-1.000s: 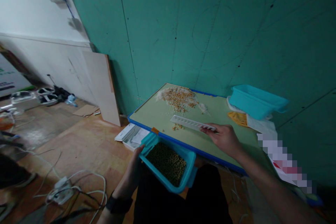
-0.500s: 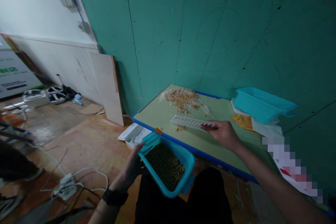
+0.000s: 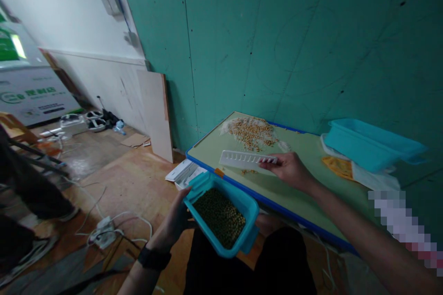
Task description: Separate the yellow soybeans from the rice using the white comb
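Note:
My left hand grips the left end of a blue plastic basket, held tilted above my lap beside the table edge. Dark green beans lie inside it, with pale yellow soybeans mixed in toward the right. In my right hand, the fingers pinch the right end of a long white slotted plastic strip just over the tabletop. A few soybeans lie near the strip's lower edge. Behind it, a larger heap of soybeans is spread on white powder or grains.
The green-topped table has a blue rim. A second blue basket stands at its right, near a yellow cloth. White cables and a power strip lie on the floor at left, near another person's legs.
The camera view has turned left, so the surroundings shift right. My right hand has moved the white strip slightly left relative to the table, nearer the few loose soybeans. My left hand keeps the basket.

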